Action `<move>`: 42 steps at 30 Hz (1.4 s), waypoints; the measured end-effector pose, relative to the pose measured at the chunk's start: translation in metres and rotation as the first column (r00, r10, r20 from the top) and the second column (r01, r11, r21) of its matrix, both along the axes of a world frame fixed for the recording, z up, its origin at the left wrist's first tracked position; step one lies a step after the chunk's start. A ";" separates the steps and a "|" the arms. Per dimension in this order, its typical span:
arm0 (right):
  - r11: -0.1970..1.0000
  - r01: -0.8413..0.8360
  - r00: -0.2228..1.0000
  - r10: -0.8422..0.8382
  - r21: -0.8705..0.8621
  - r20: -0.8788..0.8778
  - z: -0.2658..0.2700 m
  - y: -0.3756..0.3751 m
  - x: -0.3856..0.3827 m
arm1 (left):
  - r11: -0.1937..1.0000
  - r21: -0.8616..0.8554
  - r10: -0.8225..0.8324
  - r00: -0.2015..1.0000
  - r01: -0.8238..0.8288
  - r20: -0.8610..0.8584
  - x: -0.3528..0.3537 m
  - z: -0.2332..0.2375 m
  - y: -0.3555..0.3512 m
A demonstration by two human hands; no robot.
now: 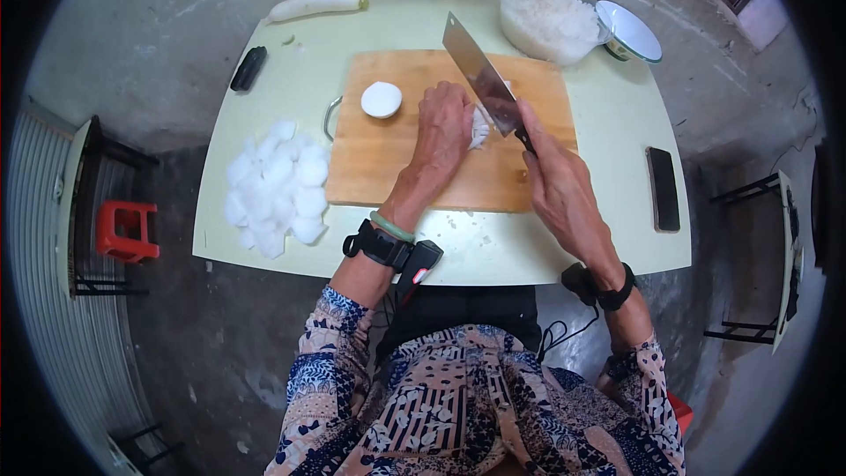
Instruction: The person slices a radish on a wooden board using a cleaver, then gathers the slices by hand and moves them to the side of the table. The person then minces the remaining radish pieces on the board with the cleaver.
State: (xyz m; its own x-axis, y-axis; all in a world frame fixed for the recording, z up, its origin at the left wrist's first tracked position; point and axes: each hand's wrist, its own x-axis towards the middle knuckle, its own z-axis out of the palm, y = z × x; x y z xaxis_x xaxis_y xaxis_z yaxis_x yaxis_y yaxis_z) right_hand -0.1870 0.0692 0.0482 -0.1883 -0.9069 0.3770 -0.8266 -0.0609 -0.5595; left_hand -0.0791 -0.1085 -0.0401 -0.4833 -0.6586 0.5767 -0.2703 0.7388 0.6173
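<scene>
My right hand (561, 178) is closed round the dark handle of a cleaver (480, 70), its broad blade slanting up and to the left over the wooden cutting board (388, 176). Beside the blade, my left hand (444, 123) presses curled fingers onto sliced white radish (478, 130) on the board. Its fingertips are partly hidden, and the slices show just right of them. A cut piece of white radish (382, 100) stands on the board's left part, with its flat face up.
Left of the board lies a heap of thin white slices (275, 189). A whole white radish (317, 5) and a black object (249, 69) rest at the back left. A clear bowl of white shreds (551, 22), an enamel bowl (630, 32) and a phone (663, 189) are on the right.
</scene>
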 end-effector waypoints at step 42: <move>0.975 0.063 0.993 -0.082 0.211 0.083 -0.001 -0.003 -0.011 | 1.000 -0.009 0.027 0.966 -0.026 0.257 0.015 0.015 -0.003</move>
State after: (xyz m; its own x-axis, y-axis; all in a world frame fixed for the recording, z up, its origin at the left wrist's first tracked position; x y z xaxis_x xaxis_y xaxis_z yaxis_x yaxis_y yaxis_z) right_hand -0.1983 0.0665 0.0474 -0.2809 -0.9462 0.1604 -0.7700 0.1225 -0.6261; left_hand -0.0637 -0.1115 -0.0250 -0.5982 -0.6703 0.4391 -0.4391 0.7326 0.5200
